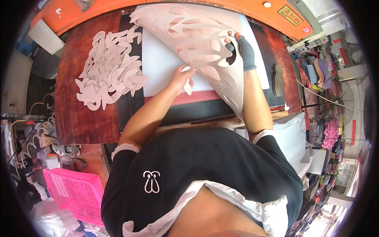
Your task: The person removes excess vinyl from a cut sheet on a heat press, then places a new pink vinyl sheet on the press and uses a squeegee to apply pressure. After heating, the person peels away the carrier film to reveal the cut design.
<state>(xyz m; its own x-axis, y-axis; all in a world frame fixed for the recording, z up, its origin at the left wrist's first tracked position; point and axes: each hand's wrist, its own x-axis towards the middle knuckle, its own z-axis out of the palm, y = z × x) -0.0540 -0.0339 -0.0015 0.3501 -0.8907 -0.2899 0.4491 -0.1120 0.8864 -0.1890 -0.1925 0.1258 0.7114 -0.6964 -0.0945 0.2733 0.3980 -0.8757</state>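
Hands strip cut shapes from a punched pale sheet at the counter.

The left hand (182,77) pinches closed on a small cut piece (188,87) at the lower edge of the lifted leftover sheet (197,39), while the gloved right hand (241,49) grips that sheet's right edge, curled shut around it. The sheet arches above a white sheet (162,63) on the counter (83,114). Best to keep the web taut and peel slowly, so the thin bridges likely won't tear. A pile of cut pieces (110,73) lies to the left.
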